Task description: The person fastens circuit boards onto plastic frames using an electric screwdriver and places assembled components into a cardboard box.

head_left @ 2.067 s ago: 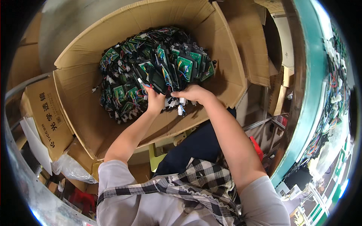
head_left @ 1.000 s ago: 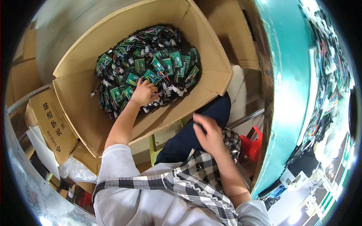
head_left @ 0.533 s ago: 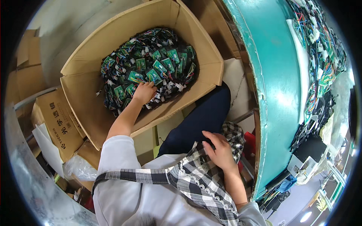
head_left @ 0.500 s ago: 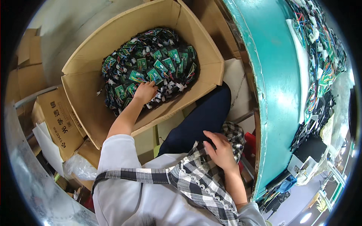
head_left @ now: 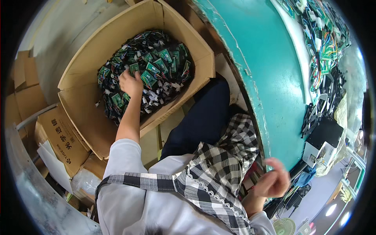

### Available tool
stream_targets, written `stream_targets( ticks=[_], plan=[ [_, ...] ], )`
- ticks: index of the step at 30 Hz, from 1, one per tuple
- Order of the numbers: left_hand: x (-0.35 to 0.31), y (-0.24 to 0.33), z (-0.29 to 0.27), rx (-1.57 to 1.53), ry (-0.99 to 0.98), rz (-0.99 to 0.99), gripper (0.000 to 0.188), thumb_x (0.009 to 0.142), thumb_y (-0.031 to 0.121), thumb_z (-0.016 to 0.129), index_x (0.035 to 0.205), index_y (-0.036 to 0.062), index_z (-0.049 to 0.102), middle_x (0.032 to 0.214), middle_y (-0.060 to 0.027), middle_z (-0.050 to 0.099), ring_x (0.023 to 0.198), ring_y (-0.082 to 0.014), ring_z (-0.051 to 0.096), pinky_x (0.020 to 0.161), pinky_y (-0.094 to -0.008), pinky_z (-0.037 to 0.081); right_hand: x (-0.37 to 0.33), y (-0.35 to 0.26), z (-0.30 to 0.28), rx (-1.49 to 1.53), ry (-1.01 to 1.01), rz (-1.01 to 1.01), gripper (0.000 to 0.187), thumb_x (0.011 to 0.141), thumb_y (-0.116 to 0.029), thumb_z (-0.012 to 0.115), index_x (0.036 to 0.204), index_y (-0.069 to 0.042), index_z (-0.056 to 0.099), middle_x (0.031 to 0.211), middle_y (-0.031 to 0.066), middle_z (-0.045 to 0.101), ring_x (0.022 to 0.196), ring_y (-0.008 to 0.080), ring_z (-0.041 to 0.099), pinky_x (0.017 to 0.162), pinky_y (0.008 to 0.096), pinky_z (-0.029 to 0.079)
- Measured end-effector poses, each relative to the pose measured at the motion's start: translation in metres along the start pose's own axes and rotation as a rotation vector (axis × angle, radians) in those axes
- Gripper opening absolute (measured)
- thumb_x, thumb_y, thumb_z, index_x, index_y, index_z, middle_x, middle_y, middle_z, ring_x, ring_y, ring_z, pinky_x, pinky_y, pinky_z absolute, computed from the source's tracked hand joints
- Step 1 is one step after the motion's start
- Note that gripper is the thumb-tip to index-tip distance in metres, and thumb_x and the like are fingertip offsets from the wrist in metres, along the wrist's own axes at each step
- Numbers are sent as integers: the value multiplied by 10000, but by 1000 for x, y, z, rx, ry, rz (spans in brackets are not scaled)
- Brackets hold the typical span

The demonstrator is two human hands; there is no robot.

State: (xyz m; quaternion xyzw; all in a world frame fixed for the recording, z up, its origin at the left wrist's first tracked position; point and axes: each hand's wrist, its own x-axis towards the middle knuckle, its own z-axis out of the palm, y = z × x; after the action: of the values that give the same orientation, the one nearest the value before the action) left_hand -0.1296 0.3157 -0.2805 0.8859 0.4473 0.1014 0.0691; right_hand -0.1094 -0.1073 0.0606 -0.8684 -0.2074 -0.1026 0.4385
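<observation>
Left hand (head_left: pixel 131 83) laid among the boards, palm down, fingers bent over the pile; fingertips partly hidden, so whether a board is pinched cannot be told. Right hand (head_left: pixel 274 182) held well apart, to the lower right, near the bench edge, fingers curled and blurred; whether the fingertips are pressed together cannot be told.

Right of the left hand's grip, well apart, the view is crossed by a green bench (head_left: pixel 266 74), its near edge ragged. Around the left hand, a large open cardboard box (head_left: pixel 78 111) is set at a slant; the forearm is passed over its near rim. Under and around the same hand, a pile of circuit boards (head_left: pixel 172 64) is heaped inside, mostly dark, with green faces and coloured wires. Far right of that grip, another wired heap (head_left: pixel 327 55) is spread along the bench. Below and left of the left hand, outside the box, a printed carton (head_left: pixel 62 137) is seen tilted, a white sheet (head_left: pixel 55 166) leaned against it, with clear plastic (head_left: pixel 86 181) bunched just beside. Just right of the left wrist, small white connectors (head_left: pixel 154 98) are clustered. Just beyond the left fingertips, one green board (head_left: pixel 134 67) is seen face up.
</observation>
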Motion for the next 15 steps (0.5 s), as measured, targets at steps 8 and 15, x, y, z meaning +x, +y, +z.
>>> stream_targets(
  ticks=[8, 15],
  plan=[
    [-60, 138, 49, 267, -959, 1149, 210, 853, 137, 546, 1040, 146, 642, 1090, -22, 583, 1092, -217, 518, 911, -373, 405, 14, 40, -1, -97, 321, 498, 269, 892, 45, 516, 1161, 37, 524, 998, 166, 656, 765, 167, 611, 739, 279, 509],
    [-51, 151, 122, 571, -973, 1298, 280, 918, 217, 553, 1171, 107, 601, 1129, -72, 552, 1088, -219, 505, 921, -376, 419, 9, 37, -10, -120, 243, 574, 288, 879, 31, 523, 1166, 28, 543, 1004, 126, 648, 829, 145, 578, 775, 245, 464]
  ],
)
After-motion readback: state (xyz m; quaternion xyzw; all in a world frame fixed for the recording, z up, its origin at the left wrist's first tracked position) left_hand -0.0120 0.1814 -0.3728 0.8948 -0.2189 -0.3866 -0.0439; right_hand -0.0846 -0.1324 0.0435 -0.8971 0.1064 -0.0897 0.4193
